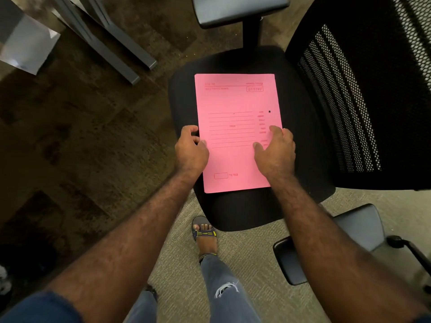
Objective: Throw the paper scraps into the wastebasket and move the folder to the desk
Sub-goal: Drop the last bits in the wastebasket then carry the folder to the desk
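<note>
A pink folder (235,103) lies flat on the black seat of an office chair (300,127), its printed lines facing up. My left hand (191,148) is at the folder's left edge, thumb on top and fingers curled round the edge. My right hand (276,148) lies on the folder's right side with its thumb and fingers bent down onto the cover near the right edge. No paper scraps and no wastebasket are in view.
The chair's mesh backrest (363,94) rises at the right, with armrests at the top (238,10) and bottom right (356,224). Grey desk legs (109,45) cross the dark carpet at the upper left. A white sheet (25,47) lies far left. My sandalled foot (205,234) stands below the seat.
</note>
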Demonstrator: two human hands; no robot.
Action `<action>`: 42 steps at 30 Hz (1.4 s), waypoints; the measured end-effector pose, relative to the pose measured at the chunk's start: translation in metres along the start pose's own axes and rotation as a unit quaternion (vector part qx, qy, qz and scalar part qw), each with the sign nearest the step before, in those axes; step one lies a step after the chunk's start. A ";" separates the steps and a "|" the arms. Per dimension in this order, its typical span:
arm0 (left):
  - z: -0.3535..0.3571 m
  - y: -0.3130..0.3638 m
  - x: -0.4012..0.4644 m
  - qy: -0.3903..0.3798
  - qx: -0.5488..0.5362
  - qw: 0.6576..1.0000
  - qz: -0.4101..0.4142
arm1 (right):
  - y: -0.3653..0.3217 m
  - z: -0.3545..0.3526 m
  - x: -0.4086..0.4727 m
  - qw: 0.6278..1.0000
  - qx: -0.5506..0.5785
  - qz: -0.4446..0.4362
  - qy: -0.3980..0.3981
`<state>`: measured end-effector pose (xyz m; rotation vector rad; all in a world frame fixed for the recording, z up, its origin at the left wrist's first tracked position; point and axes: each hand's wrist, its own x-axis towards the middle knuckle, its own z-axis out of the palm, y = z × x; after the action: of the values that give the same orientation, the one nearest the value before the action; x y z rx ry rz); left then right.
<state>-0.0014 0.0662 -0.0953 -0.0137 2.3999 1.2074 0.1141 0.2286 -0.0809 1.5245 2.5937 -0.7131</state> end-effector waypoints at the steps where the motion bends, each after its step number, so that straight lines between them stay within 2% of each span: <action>1: -0.001 0.000 0.001 -0.009 0.000 1.000 -0.007 | 0.001 -0.001 0.001 1.000 0.002 0.005 -0.002; 6: -0.005 -0.003 0.003 -0.038 0.007 0.999 -0.021 | 0.003 -0.008 0.011 0.997 0.044 0.059 -0.024; 11: -0.016 -0.001 0.000 -0.027 0.003 0.999 -0.018 | 0.001 -0.017 0.013 0.992 0.104 0.066 -0.038; 23: -0.082 0.012 -0.026 0.010 -0.045 0.998 -0.033 | -0.032 -0.039 -0.024 0.987 0.156 0.015 -0.042; 34: -0.174 0.014 -0.053 0.074 -0.107 0.990 -0.054 | -0.113 -0.059 -0.065 0.982 0.164 -0.066 -0.069; 42: -0.260 0.011 -0.060 0.108 -0.128 0.986 -0.023 | -0.188 -0.068 -0.099 0.973 0.177 -0.127 -0.078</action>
<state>-0.0509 -0.1377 0.0706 -0.2925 2.3877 1.5545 0.0196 0.0992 0.0743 1.1491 2.6700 -1.3256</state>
